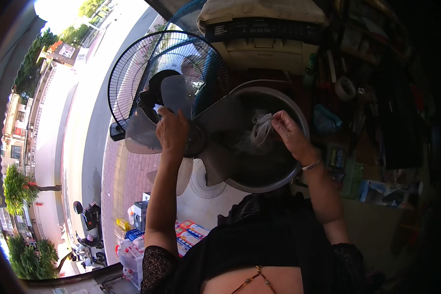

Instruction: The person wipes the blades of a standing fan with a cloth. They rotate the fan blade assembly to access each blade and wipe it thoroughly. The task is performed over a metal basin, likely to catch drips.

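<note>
Two bare hands in view; left hand sits against the grey fan blades, just left of their dark round hub; its fingers are bent, gap visible between thumb and forefinger; can't tell how firmly they grip, contact side hidden.

Right hand pinches a pale, stringy rag between thumb and fingertips; rag hangs inside the round metal basin, near its right side; basin interior is dark, contents hard to read.

Blade set is left of the rag; one blade points up in front of the black wire guard, one runs down-left, others spread right and overlap the basin's left side; surfaces look cloudy.

Right wrist carries a bracelet; beyond the basin, a pale boxy machine with a dark panel; right of it, a green bottle and a tape roll; lower left, colourful boxes beside a clear plastic bag; outside, brick paving and a parked scooter; far right too dark to tell.
</note>
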{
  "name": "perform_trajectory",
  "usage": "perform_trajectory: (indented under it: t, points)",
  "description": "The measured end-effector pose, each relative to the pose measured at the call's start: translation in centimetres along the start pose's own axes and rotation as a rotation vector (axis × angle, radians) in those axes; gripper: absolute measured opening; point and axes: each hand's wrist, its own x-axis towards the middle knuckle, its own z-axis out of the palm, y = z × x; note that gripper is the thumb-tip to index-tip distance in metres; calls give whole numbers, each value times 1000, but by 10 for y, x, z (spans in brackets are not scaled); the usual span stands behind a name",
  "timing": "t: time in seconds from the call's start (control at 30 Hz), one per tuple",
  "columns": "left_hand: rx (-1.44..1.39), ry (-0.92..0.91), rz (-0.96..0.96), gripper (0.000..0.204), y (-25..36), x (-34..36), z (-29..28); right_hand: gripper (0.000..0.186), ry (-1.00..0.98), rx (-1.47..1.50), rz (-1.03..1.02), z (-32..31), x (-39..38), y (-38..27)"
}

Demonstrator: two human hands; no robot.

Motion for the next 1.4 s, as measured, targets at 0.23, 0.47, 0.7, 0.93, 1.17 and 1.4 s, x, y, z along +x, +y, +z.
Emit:
perform_trajectory:
  t: [0.23, 0.47, 0.7, 0.93, 1.17, 1.4]
  points:
    - [70, -19, 102, 38, 27, -4, 11, 14, 15, 287, -111, 59, 5, -24]
    - [105, 6, 265, 28, 54, -8, 8, 24, 137, -554, -827, 90, 38, -9]
    - [-58, 125, 478, 19, 49, -8, 7, 19, -209, -1012, -928, 61, 70, -44]
    - [-124, 162, 607, 16, 60, -9, -4, 6, -267, -1167, -945, 55, 89, -20]
    - [-101, 192, 593, 18, 55, -7, -8, 7, -186, -1324, -1031, 46, 89, -29]
    - [-95, 170, 570, 18, 51, -8, -11, 8, -200, -1247, -946, 11, 79, -34]
